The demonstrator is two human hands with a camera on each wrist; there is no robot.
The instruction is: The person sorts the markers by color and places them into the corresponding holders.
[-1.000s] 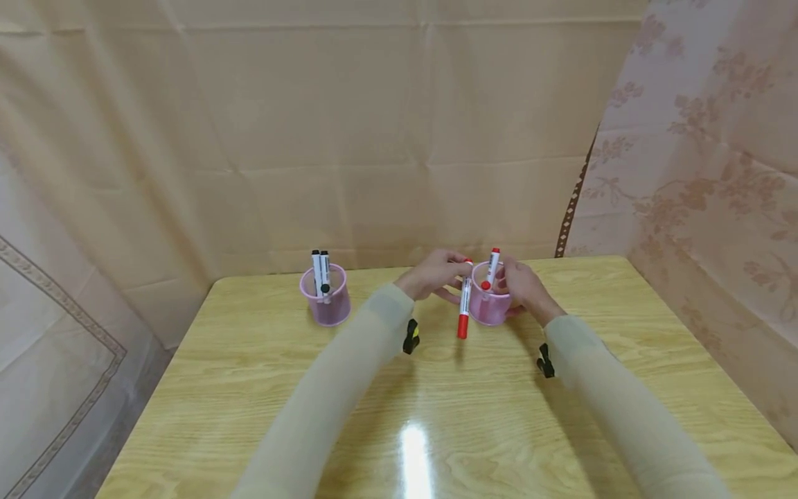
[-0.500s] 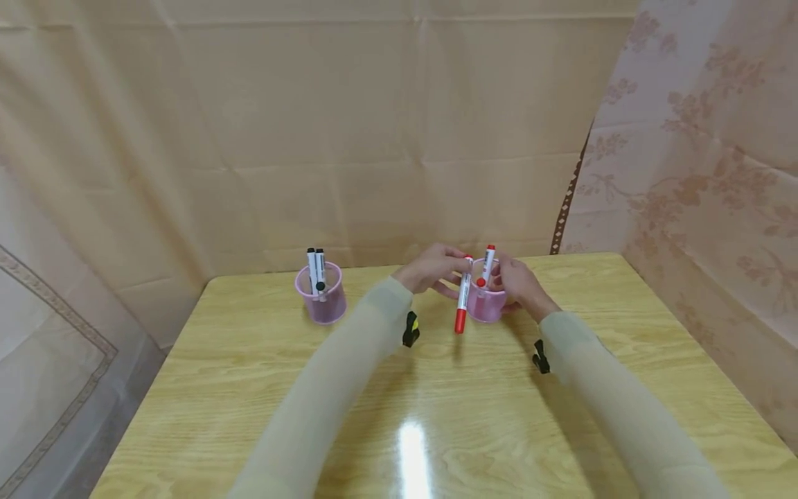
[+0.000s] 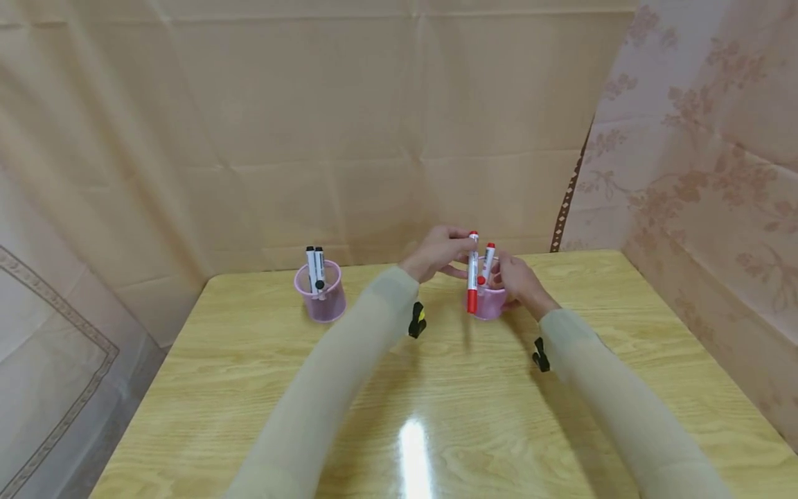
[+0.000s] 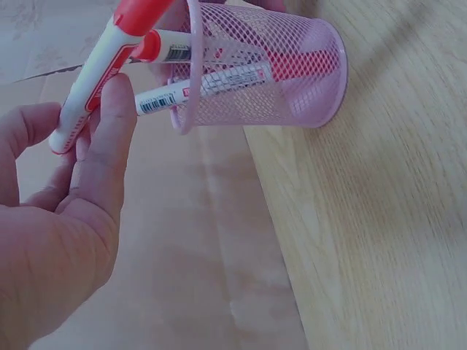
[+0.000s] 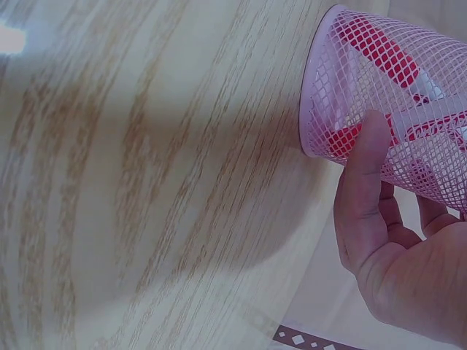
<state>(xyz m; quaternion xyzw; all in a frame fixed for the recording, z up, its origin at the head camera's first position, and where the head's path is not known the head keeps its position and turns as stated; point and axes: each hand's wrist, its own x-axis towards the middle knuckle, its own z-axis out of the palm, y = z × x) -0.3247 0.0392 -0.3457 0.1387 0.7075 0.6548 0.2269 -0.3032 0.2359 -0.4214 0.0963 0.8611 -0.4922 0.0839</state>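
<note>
My left hand (image 3: 436, 253) pinches a white marker (image 3: 472, 260) between thumb and fingers, its red cap hanging downward. In the head view this marker overlaps the left side of a pink mesh pen cup (image 3: 490, 306). The left wrist view has the held marker (image 4: 91, 84) outside the cup's rim (image 4: 193, 69). Red-and-white markers (image 4: 219, 82) stand in the cup, leaning and showing through the mesh. My right hand (image 5: 408, 270) holds the cup from its right side, one finger lying against the mesh; part of its grip is hidden in the head view.
A second pink mesh cup (image 3: 330, 308) stands at the back left of the wooden table (image 3: 374, 388), with black-capped markers (image 3: 314, 269) in it. A beige cloth (image 3: 312, 138) hangs close behind the table's back edge. Patterned cloth (image 3: 711, 173) hangs at the right.
The left hand has lifted the held marker and brought it a little right, over the cup's left side. My right hand stays at the cup. The view shifted slightly at first.
</note>
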